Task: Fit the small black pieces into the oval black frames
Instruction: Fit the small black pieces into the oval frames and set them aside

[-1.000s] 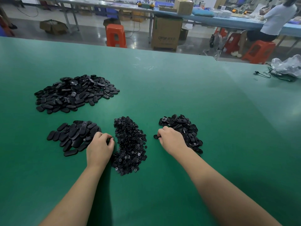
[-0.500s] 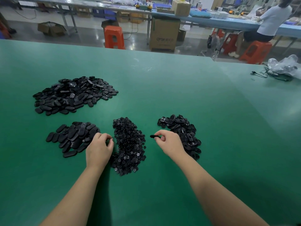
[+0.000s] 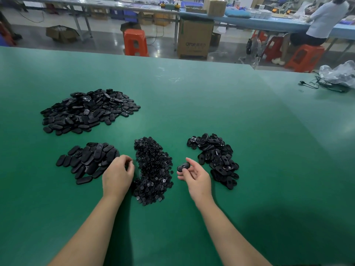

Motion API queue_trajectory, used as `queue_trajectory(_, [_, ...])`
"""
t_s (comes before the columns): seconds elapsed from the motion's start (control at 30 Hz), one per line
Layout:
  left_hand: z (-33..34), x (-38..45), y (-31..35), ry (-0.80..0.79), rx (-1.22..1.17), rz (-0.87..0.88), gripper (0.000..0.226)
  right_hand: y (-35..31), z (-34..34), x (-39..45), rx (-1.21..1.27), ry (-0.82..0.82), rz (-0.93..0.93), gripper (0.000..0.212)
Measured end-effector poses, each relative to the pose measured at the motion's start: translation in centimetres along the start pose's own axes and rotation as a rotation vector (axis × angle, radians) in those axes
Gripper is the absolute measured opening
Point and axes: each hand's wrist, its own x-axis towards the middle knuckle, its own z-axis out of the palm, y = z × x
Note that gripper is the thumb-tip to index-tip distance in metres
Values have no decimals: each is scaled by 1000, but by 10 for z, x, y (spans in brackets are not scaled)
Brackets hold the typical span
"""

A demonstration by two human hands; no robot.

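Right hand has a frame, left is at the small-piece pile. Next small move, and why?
Probably bring the left hand across to the oval frame pinched in the right hand. The left's fingers are curled at the small-piece pile; whether they hold a piece is hidden.

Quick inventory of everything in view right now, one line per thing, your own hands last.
Table: one, green, fills the foreground.
Far pile of oval pieces: one, black, left rear.
Near-left pile of oval pieces: one, black, beside the left hand.
Pile of small pieces: one, black, between the hands.
Right pile of oval frames: one, black, beyond the right hand.
Held oval frame: one, black, in the right fingers.
Plastic bag with cable: one, clear, far right.
Stools: several, orange, on the floor.
Cardboard box: one, brown, on the floor.
Seated person: one, background bench.
Left hand: curled at the small pieces.
Right hand: pinches the frame.
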Motion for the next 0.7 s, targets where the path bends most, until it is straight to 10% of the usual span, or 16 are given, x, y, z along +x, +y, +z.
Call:
queue_trajectory(0.27, [-3, -2, 3, 11, -61, -1, 2, 3, -1, -3, -81, 43, -34, 9])
queue_trajectory(0.7, [-13, -7, 27, 60, -509, -159, 13, 5, 0, -3, -198, 40, -41, 25])
